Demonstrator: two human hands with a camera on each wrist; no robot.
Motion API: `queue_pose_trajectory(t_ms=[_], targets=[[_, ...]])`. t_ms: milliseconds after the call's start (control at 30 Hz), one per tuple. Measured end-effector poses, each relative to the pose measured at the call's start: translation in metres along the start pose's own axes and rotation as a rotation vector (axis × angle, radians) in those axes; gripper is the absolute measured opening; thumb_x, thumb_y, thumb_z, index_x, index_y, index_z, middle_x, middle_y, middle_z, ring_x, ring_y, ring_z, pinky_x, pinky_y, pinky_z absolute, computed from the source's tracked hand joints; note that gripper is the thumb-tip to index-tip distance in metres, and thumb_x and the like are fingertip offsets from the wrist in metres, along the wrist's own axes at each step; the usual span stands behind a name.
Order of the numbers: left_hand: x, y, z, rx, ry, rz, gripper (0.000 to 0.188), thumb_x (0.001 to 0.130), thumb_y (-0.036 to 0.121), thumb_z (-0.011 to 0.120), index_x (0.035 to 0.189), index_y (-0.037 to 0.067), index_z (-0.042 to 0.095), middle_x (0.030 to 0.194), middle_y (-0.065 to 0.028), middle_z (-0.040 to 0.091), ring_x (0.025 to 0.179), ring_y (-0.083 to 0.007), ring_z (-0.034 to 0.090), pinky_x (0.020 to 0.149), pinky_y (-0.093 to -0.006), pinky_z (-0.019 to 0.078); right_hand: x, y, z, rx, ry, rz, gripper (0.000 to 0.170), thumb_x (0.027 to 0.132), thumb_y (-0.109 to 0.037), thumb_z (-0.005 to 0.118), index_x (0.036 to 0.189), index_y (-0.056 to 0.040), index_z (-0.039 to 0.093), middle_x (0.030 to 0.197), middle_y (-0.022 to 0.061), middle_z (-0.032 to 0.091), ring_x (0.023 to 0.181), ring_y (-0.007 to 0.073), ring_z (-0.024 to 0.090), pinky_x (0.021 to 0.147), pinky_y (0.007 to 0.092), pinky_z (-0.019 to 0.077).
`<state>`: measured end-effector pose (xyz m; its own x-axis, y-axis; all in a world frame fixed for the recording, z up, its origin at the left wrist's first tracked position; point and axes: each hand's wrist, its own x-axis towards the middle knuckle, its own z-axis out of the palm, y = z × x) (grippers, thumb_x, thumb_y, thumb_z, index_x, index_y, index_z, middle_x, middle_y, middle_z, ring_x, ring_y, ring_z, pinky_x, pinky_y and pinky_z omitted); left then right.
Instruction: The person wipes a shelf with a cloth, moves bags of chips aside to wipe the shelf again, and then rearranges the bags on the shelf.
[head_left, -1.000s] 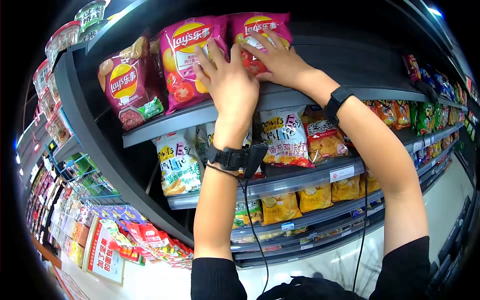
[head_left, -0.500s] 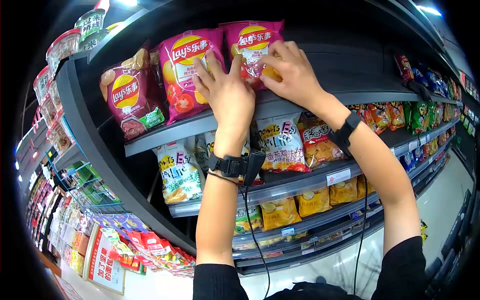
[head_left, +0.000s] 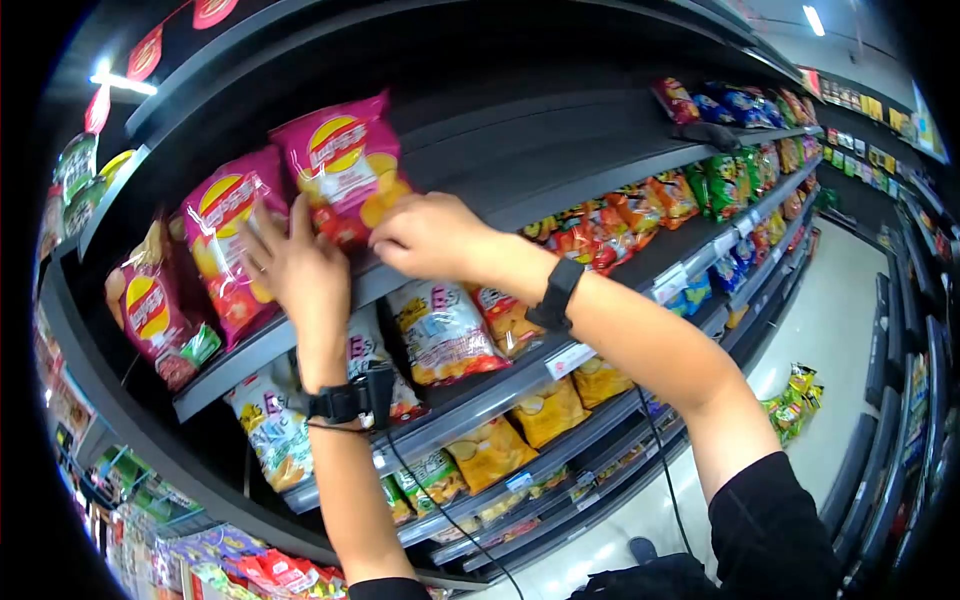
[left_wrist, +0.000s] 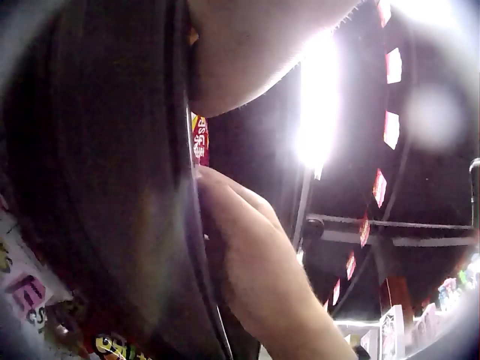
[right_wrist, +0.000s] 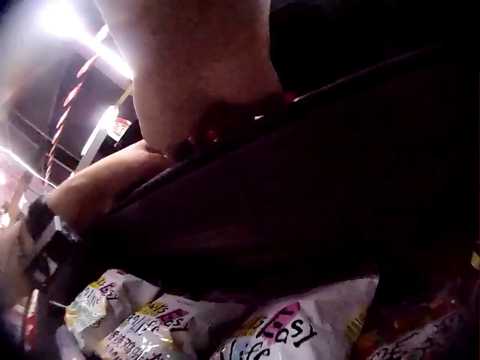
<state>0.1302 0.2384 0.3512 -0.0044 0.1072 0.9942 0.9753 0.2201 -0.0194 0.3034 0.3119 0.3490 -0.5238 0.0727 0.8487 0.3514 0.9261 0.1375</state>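
Note:
My left hand (head_left: pixel 308 275) has its fingers spread over the lower right part of a magenta Lay's chip bag (head_left: pixel 225 205), which stands upright on the upper shelf. A second magenta chip bag (head_left: pixel 345 165) leans just to its right. At that bag's lower right corner is my right hand (head_left: pixel 435 235), fingers bent and blurred; I cannot tell whether they pinch the bag. In the left wrist view, part of the left hand (left_wrist: pixel 277 45) shows close up beside the dark shelf. The right wrist view has the right hand (right_wrist: pixel 199 75) above the shelf edge, its fingertips in shadow.
A darker Lay's bag (head_left: pixel 150 305) stands at the shelf's left end. The grey shelf edge (head_left: pixel 270 345) runs below the hands. White snack bags (head_left: pixel 440 325) and yellow bags (head_left: pixel 490 450) fill lower shelves. Green packets (head_left: pixel 795 400) lie near the floor at right.
The head view has swung right, so the bags appear further left. My right hand has slid off the second bag's front towards its lower right corner. The left hand stays on the first bag.

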Motion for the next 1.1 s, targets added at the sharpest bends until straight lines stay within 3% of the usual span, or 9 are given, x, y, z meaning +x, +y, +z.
queue_pose_trajectory(t_ms=[167, 200, 233, 467, 667, 767, 867, 1000, 1100], targets=[[0.003, -0.002, -0.002, -0.026, 0.078, -0.004, 0.051, 0.084, 0.009, 0.067, 0.134, 0.018, 0.062, 0.151, -0.0199, 0.043, 0.146, -0.0444, 0.030, 0.119, -0.0578, 0.0252, -0.053, -0.004, -0.073, -0.027, 0.093, -0.097, 0.015, 0.085, -0.018, 0.065, 0.095, -0.0098, 0.071, 0.096, 0.0033, 0.067, 0.099, 0.0232, 0.063, 0.086, 0.0406, 0.0514], [0.005, -0.002, -0.003, -0.029, 0.106, -0.003, 0.051, 0.083, 0.008, 0.067, 0.133, 0.018, 0.063, 0.149, -0.0197, 0.045, 0.145, -0.0434, 0.032, 0.119, -0.0559, 0.0268, -0.064, 0.003, -0.086, -0.048, 0.165, -0.146, 0.014, 0.083, -0.021, 0.065, 0.088, -0.0109, 0.072, 0.087, 0.0031, 0.067, 0.092, 0.0237, 0.064, 0.078, 0.0405, 0.0512], [0.006, 0.000, -0.007, -0.041, 0.123, 0.005, 0.049, 0.083, 0.008, 0.067, 0.130, 0.017, 0.064, 0.146, -0.0192, 0.048, 0.142, -0.0420, 0.035, 0.118, -0.0524, 0.0294, -0.077, 0.008, -0.101, -0.042, 0.135, -0.141, 0.014, 0.084, -0.022, 0.065, 0.088, -0.0110, 0.072, 0.086, 0.0028, 0.066, 0.091, 0.0237, 0.064, 0.077, 0.0402, 0.0505], [0.003, 0.007, -0.009, 0.068, 0.213, 0.040, 0.040, 0.081, 0.003, 0.064, 0.121, 0.008, 0.065, 0.139, -0.0189, 0.055, 0.134, -0.0411, 0.044, 0.113, -0.0522, 0.0338, -0.172, 0.045, -0.214, 0.027, -0.068, -0.108, 0.015, 0.091, -0.023, 0.063, 0.097, -0.0115, 0.072, 0.087, 0.0033, 0.068, 0.090, 0.0238, 0.063, 0.081, 0.0390, 0.0482], [-0.007, 0.157, -0.043, -0.295, 0.271, 0.150, 0.027, 0.080, -0.002, 0.059, 0.105, 0.005, 0.066, 0.110, -0.0126, 0.065, 0.111, -0.0321, 0.057, 0.100, -0.0429, 0.0400, -0.243, 0.093, -0.300, 0.070, -0.345, 0.034, 0.015, 0.090, -0.019, 0.065, 0.101, -0.0124, 0.073, 0.084, 0.0054, 0.068, 0.086, 0.0240, 0.065, 0.081, 0.0384, 0.0481], [-0.005, 0.239, -0.038, -0.531, 0.149, 0.224, 0.035, 0.071, -0.008, 0.054, 0.103, 0.002, 0.064, 0.105, -0.0149, 0.064, 0.103, -0.0341, 0.060, 0.091, -0.0420, 0.0460, -0.271, 0.131, -0.329, 0.075, -0.341, 0.082, 0.016, 0.090, -0.020, 0.066, 0.101, -0.0124, 0.075, 0.089, 0.0060, 0.071, 0.088, 0.0248, 0.066, 0.082, 0.0389, 0.0494], [0.004, 0.326, -0.023, -0.770, 0.015, 0.210, 0.028, 0.075, -0.012, 0.052, 0.101, -0.002, 0.061, 0.093, -0.0135, 0.061, 0.089, -0.0265, 0.063, 0.083, -0.0343, 0.0510, -0.289, 0.160, -0.365, 0.095, -0.366, 0.206, 0.018, 0.091, -0.020, 0.065, 0.101, -0.0095, 0.075, 0.093, 0.0075, 0.074, 0.091, 0.0256, 0.068, 0.083, 0.0391, 0.0516], [0.018, 0.427, -0.006, -0.927, -0.175, 0.215, 0.017, 0.082, -0.005, 0.058, 0.098, -0.001, 0.062, 0.090, -0.0112, 0.062, 0.082, -0.0229, 0.062, 0.076, -0.0322, 0.0504, -0.321, 0.206, -0.402, 0.077, -0.279, 0.212, 0.018, 0.090, -0.020, 0.066, 0.101, -0.0085, 0.075, 0.089, 0.0098, 0.073, 0.087, 0.0276, 0.069, 0.079, 0.0402, 0.0524], [0.028, 0.488, 0.018, -0.971, -0.263, 0.242, 0.011, 0.089, 0.001, 0.062, 0.098, -0.002, 0.067, 0.087, -0.0111, 0.066, 0.077, -0.0208, 0.063, 0.071, -0.0322, 0.0507, -0.340, 0.244, -0.424, 0.062, -0.283, 0.328, 0.016, 0.088, -0.016, 0.067, 0.100, -0.0078, 0.075, 0.083, 0.0080, 0.071, 0.083, 0.0264, 0.068, 0.074, 0.0386, 0.0532]])
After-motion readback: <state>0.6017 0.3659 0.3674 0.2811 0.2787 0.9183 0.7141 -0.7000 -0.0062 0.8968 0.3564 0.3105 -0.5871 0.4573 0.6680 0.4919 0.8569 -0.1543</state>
